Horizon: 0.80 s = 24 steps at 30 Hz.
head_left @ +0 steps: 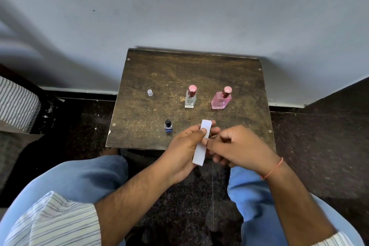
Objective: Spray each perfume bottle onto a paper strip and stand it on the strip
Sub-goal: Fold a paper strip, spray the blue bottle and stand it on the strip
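Observation:
A white paper strip [202,145] is held over the near edge of the small wooden table [179,78]. My left hand [182,152] pinches its upper part with the thumb on top. My right hand [235,146] touches its middle from the right with thumb and finger. A small dark blue bottle [168,126] stands uncapped just left of my left hand. A clear bottle with a pink cap [190,97] and a pink bottle with a pink cap [221,99] stand further back. A small clear cap [150,92] stands at the left.
The table stands against a pale wall. Dark speckled floor surrounds it. My knees in blue jeans flank the table's near edge. A striped cloth [18,104] lies at the far left.

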### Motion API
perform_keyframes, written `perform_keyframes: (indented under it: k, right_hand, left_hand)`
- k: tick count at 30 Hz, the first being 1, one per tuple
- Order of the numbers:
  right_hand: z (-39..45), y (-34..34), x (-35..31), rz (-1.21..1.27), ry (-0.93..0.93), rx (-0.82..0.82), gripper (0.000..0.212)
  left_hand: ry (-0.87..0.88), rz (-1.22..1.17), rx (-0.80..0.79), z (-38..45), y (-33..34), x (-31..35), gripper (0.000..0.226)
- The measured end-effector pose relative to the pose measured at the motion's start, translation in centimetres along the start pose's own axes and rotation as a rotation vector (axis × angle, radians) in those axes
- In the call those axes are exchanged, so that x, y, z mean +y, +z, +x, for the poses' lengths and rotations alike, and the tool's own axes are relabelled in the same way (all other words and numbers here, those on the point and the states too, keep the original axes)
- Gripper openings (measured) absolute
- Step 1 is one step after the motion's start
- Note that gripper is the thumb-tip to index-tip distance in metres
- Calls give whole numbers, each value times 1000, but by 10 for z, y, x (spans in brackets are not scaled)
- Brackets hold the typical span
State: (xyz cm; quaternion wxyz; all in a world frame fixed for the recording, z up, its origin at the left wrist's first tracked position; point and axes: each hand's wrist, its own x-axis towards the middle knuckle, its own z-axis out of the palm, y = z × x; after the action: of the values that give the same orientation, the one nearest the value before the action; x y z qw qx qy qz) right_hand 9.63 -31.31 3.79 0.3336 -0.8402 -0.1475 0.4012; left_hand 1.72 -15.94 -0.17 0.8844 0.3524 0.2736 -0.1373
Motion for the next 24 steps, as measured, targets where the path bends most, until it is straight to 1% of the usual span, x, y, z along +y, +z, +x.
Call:
perform_keyframes:
  k: [1, 2, 3, 5, 6, 8, 11, 14, 24]
  right_hand:
    - [-1, 0, 1, -155, -80, 103, 42]
    - [-2, 0, 1, -248, -159, 177, 38]
    - [-4, -1, 1, -271, -230, 210, 34]
    - [-5, -2, -1, -214, -332, 166, 31]
    - [-4, -2, -3, -195, -364, 126, 33]
    - [-4, 0, -5, -252, -406, 60, 41]
    - [-2, 3, -6, -377, -430, 31, 50]
    - [-1, 6, -6, -426, -442, 53, 49]
    - [0, 8, -8, -373, -431, 61, 36]
  left_hand:
    - [-7, -25, 20, 0, 0, 1, 33]
    - [-12, -34, 37, 0, -1, 3, 34]
    - [-20, -36, 46, -1, 0, 5, 35]
    - [-50, -46, 52, -1, 2, 7, 39]
    - [-64, -50, 51, -2, 4, 9, 42]
    - [-79, -58, 45, -4, 7, 10, 45]
    - [-83, -65, 50, -5, 8, 11, 45]
    - [-80, -50, 79, -4, 6, 10, 45]
    - [-35, -23, 120, -4, 5, 12, 44]
